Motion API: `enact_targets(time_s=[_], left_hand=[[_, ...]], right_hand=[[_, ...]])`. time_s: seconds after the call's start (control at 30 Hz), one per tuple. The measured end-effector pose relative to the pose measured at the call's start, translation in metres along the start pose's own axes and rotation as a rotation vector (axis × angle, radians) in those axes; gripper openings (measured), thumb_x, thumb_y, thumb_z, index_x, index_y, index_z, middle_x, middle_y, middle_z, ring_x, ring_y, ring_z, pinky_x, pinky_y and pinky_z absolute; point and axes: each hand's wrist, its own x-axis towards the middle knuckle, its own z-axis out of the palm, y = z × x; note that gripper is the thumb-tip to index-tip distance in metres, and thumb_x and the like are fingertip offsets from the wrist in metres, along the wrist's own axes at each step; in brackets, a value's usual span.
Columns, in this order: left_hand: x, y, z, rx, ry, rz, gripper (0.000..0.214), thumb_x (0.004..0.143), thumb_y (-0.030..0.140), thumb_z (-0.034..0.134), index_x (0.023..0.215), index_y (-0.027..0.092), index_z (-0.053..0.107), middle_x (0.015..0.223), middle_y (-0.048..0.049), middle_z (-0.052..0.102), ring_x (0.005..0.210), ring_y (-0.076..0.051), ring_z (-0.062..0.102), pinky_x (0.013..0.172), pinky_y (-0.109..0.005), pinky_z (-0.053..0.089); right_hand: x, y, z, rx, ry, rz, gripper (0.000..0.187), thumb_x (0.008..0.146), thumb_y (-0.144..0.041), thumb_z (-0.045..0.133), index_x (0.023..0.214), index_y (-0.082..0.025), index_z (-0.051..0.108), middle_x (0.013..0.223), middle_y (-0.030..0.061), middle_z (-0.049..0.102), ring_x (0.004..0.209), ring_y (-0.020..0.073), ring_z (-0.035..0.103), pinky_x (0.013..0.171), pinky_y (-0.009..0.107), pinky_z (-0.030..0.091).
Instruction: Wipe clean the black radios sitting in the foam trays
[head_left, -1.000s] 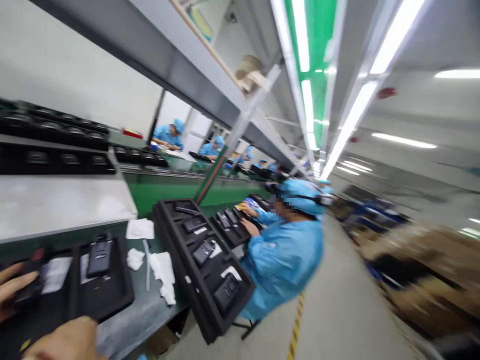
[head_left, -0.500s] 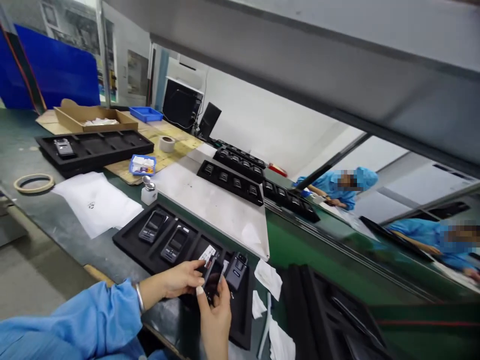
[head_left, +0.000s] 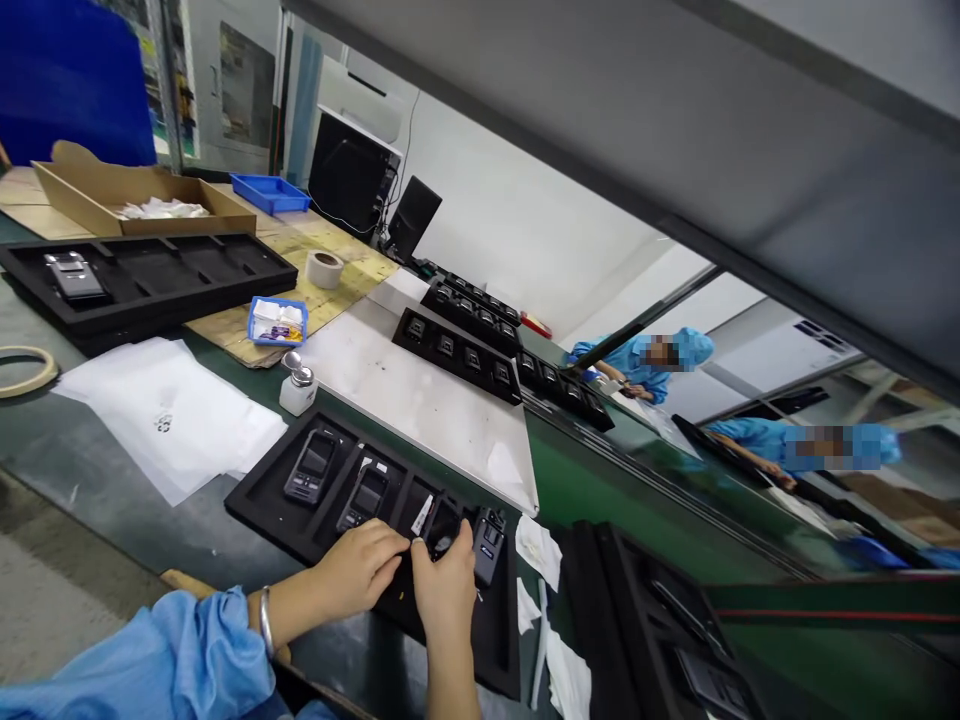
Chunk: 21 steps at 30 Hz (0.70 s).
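Note:
My right hand grips a black handheld device, thumb and fingers at its sides, over the third slot of a black foam tray. My left hand is closed just beside it, fingertips close to the right thumb; whatever they pinch is hidden. A white label strip shows next to the device. Two similar devices with screens, one farther left and one nearer, lie in the tray's slots. Another device sits in the slot at the right, its back up.
White sheets and a dispenser bottle lie left of the tray. White wipes are on its right, beside stacked black trays. More filled trays stand behind. Two co-workers in blue sit across the line.
The device has tilted and sunk closer to the tray between my hands. My left fingers have curled in, covering part of the tray. The view has shifted slightly to the right.

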Motion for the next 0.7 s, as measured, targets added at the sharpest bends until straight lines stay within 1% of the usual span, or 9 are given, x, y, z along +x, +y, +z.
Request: enact_targets(time_s=[0.07, 0.13, 0.23, 0.37, 0.43, 0.5, 0.6, 0.63, 0.7], left_hand=[[-0.001, -0.003, -0.003, -0.002, -0.006, 0.007, 0.032, 0.09, 0.012, 0.048, 0.118, 0.016, 0.063, 0.103, -0.0108, 0.068, 0.097, -0.022, 0.059, 0.088, -0.038, 0.052], [-0.001, -0.004, -0.006, -0.051, 0.001, -0.007, 0.032, 0.089, 0.01, 0.049, 0.117, 0.017, 0.063, 0.103, -0.0099, 0.068, 0.096, -0.022, 0.06, 0.087, -0.036, 0.052], [0.0, -0.007, -0.008, -0.127, 0.008, -0.006, 0.032, 0.09, 0.011, 0.047, 0.115, 0.018, 0.065, 0.101, -0.0085, 0.069, 0.093, -0.02, 0.061, 0.085, -0.035, 0.052], [0.0, -0.01, -0.01, -0.175, 0.021, -0.013, 0.03, 0.091, 0.012, 0.047, 0.112, 0.019, 0.067, 0.097, -0.0077, 0.069, 0.09, -0.019, 0.061, 0.082, -0.033, 0.051], [0.0, -0.01, -0.011, -0.187, 0.018, -0.011, 0.03, 0.091, 0.012, 0.047, 0.112, 0.019, 0.067, 0.096, -0.0076, 0.069, 0.089, -0.018, 0.062, 0.081, -0.032, 0.051], [0.0, -0.011, -0.011, -0.189, 0.011, -0.013, 0.029, 0.092, 0.014, 0.046, 0.111, 0.019, 0.068, 0.095, -0.0076, 0.069, 0.089, -0.018, 0.062, 0.081, -0.032, 0.051], [0.0, -0.012, -0.012, -0.188, 0.003, -0.032, 0.028, 0.094, 0.016, 0.045, 0.11, 0.019, 0.067, 0.095, -0.0075, 0.07, 0.089, -0.018, 0.063, 0.081, -0.032, 0.051], [0.0, -0.012, -0.011, -0.188, 0.002, -0.038, 0.028, 0.094, 0.017, 0.045, 0.11, 0.018, 0.067, 0.095, -0.0074, 0.07, 0.089, -0.018, 0.063, 0.081, -0.032, 0.051], [0.0, -0.013, -0.01, -0.191, 0.0, -0.046, 0.028, 0.095, 0.019, 0.044, 0.11, 0.018, 0.067, 0.095, -0.0073, 0.07, 0.09, -0.018, 0.063, 0.082, -0.032, 0.051]], right_hand=[[0.001, -0.011, 0.003, -0.128, -0.009, 0.003, 0.077, 0.082, -0.041, 0.047, 0.149, -0.009, 0.027, 0.12, 0.0255, 0.055, 0.092, 0.0384, 0.065, 0.08, 0.047, 0.046], [0.003, -0.018, 0.008, -0.194, -0.006, 0.003, 0.076, 0.082, -0.039, 0.047, 0.148, -0.008, 0.028, 0.114, 0.0247, 0.056, 0.085, 0.0372, 0.065, 0.077, 0.046, 0.046], [0.007, -0.022, 0.015, -0.247, 0.002, 0.003, 0.074, 0.081, -0.038, 0.049, 0.147, -0.007, 0.031, 0.11, 0.0239, 0.055, 0.079, 0.0356, 0.065, 0.072, 0.045, 0.046], [0.01, -0.022, 0.022, -0.267, -0.008, 0.003, 0.072, 0.08, -0.036, 0.05, 0.144, -0.006, 0.037, 0.112, 0.025, 0.054, 0.078, 0.0353, 0.066, 0.071, 0.045, 0.046], [0.008, -0.021, 0.022, -0.264, -0.01, -0.003, 0.071, 0.081, -0.037, 0.051, 0.144, -0.009, 0.039, 0.118, 0.0251, 0.053, 0.081, 0.0345, 0.066, 0.073, 0.045, 0.047], [0.004, -0.017, 0.02, -0.256, -0.014, -0.018, 0.069, 0.083, -0.041, 0.049, 0.145, -0.011, 0.039, 0.128, 0.0254, 0.049, 0.085, 0.0338, 0.067, 0.074, 0.044, 0.047], [-0.001, -0.003, 0.011, -0.218, -0.007, -0.036, 0.066, 0.087, -0.048, 0.045, 0.145, -0.015, 0.039, 0.141, 0.0224, 0.043, 0.097, 0.034, 0.065, 0.077, 0.044, 0.048], [-0.002, 0.004, 0.006, -0.197, 0.016, -0.027, 0.065, 0.089, -0.05, 0.043, 0.144, -0.016, 0.04, 0.142, 0.0207, 0.043, 0.101, 0.0341, 0.064, 0.078, 0.044, 0.048], [0.0, 0.021, -0.005, -0.163, 0.104, 0.01, 0.064, 0.091, -0.053, 0.039, 0.144, -0.017, 0.04, 0.14, 0.0188, 0.045, 0.11, 0.0347, 0.06, 0.083, 0.044, 0.048]])
